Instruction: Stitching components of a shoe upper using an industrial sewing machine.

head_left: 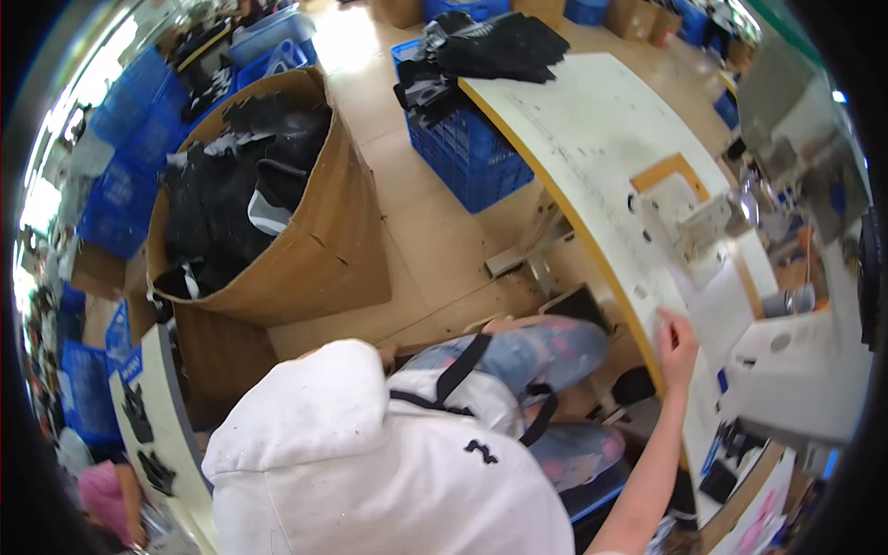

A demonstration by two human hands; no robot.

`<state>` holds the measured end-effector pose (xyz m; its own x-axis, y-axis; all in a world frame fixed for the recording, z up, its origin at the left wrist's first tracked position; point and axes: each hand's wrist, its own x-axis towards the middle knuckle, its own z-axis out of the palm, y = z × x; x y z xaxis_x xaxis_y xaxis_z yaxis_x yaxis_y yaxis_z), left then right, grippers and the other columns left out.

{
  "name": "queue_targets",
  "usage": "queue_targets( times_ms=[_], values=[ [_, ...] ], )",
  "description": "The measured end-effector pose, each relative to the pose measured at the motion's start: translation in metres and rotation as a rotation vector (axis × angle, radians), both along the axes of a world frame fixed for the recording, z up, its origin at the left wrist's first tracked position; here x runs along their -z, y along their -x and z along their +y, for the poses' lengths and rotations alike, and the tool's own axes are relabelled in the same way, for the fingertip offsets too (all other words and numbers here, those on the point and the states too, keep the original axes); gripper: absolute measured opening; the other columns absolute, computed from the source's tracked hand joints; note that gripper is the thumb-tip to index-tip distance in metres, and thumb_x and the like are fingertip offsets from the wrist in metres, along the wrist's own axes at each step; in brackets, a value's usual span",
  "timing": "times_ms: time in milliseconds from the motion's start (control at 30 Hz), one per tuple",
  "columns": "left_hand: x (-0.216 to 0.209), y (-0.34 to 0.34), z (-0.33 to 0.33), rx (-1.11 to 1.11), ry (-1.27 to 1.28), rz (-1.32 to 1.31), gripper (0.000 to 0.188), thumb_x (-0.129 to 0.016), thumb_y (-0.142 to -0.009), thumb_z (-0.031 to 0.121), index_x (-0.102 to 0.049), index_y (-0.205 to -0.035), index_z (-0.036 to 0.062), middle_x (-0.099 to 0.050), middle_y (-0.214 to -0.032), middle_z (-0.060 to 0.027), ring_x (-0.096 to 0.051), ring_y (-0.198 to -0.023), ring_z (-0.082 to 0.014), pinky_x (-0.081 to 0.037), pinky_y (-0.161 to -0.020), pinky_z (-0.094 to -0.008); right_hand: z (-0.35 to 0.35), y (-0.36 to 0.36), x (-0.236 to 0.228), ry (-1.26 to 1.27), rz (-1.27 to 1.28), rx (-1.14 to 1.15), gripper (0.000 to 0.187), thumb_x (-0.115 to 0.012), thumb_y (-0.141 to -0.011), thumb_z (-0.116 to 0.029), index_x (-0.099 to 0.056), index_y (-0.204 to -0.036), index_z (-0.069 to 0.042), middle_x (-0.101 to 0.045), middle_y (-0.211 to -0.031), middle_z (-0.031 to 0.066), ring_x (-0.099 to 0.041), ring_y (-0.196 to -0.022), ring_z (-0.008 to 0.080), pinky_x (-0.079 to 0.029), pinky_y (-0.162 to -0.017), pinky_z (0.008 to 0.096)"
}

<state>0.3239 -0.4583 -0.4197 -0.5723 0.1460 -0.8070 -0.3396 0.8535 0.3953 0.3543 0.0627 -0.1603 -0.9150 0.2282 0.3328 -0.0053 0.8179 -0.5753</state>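
My right hand rests on the white tabletop, close to its yellow edge. Its fingers are loosely bent and partly apart, and I see nothing held in them. Beyond it on the table stands a white sewing machine. On my left, a white sleeve covers most of the arm. Only a sliver of skin, perhaps my left hand, shows past the sleeve near my lap; its fingers are hidden.
A large cardboard box at the left holds black fabric pieces. A blue crate stands against the table's far end, with more black pieces heaped over it. Another person is at the lower left.
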Motion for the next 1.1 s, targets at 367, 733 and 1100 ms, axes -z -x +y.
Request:
queue_targets(
  times_ms=[367,733,1100],
  values=[
    [-0.244,0.174,-0.099,0.106,0.507,1.604,0.046,-0.074,-0.072,0.028,-0.056,-0.107,0.0037,-0.059,-0.112,-0.0160,-0.055,-0.106,-0.0337,-0.041,-0.094,-0.0417,-0.010,0.004,-0.007,-0.036,-0.011,0.084,0.023,-0.057,-0.079,-0.004,-0.064,-0.101,-0.005,-0.045,-0.068,0.0053,-0.043,-0.058,0.0159,-0.037,-0.055,0.0277],
    [-0.182,0.188,-0.128,0.106,0.540,0.908,0.030,-0.068,-0.078,0.031,-0.064,-0.078,0.0020,-0.064,-0.074,-0.0195,-0.062,-0.078,-0.0377,-0.048,-0.070,-0.0478,-0.007,0.020,-0.015,-0.072,-0.095,0.086,0.029,-0.062,-0.067,-0.007,-0.066,-0.096,-0.009,-0.049,-0.065,0.0076,-0.045,-0.052,0.0209,-0.037,-0.051,0.0335],
    [-0.185,0.254,0.019,0.150,0.343,0.932,0.033,-0.059,-0.086,0.035,-0.066,-0.078,0.0037,-0.066,-0.074,-0.0179,-0.066,-0.074,-0.0339,-0.052,-0.064,-0.0439,0.005,0.016,0.007,-0.143,-0.088,0.076,0.030,-0.057,-0.072,-0.003,-0.064,-0.101,-0.005,-0.048,-0.065,0.0071,-0.042,-0.052,0.0193,-0.033,-0.050,0.0311]
  ],
)
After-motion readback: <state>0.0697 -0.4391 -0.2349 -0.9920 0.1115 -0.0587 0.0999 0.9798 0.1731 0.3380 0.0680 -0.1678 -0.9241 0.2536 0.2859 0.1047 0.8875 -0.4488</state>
